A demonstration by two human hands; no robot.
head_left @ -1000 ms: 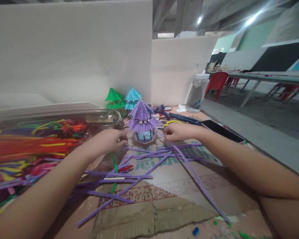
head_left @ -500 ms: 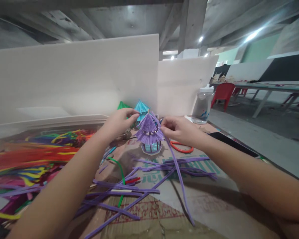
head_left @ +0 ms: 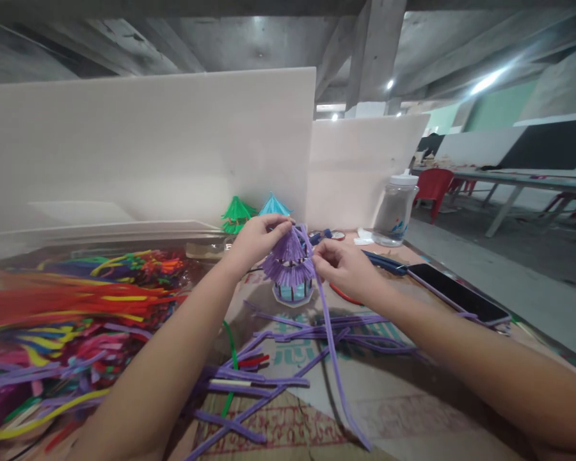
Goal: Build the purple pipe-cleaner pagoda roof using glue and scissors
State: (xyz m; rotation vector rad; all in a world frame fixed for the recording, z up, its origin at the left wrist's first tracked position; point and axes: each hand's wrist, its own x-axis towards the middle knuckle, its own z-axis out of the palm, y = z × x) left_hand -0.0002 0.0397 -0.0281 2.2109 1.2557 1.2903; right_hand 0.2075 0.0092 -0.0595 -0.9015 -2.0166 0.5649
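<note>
This looks like a craft workshop, with multicoloured fuzzy pipe cleaners [head_left: 81, 296] lying heaped. Grey concrete beams [head_left: 336, 54] run overhead; a red plastic chair [head_left: 433, 186] stands by a long grey table [head_left: 523, 179].

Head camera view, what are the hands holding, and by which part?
The right hand pinches a long purple strip near its upper end. The left hand is at the peak of the purple roof; whether it grips anything can't be told.

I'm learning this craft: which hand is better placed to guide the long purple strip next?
Probably the right hand: it pinches the strip beside the purple roof, while the left hand is at the roof's top.
</note>
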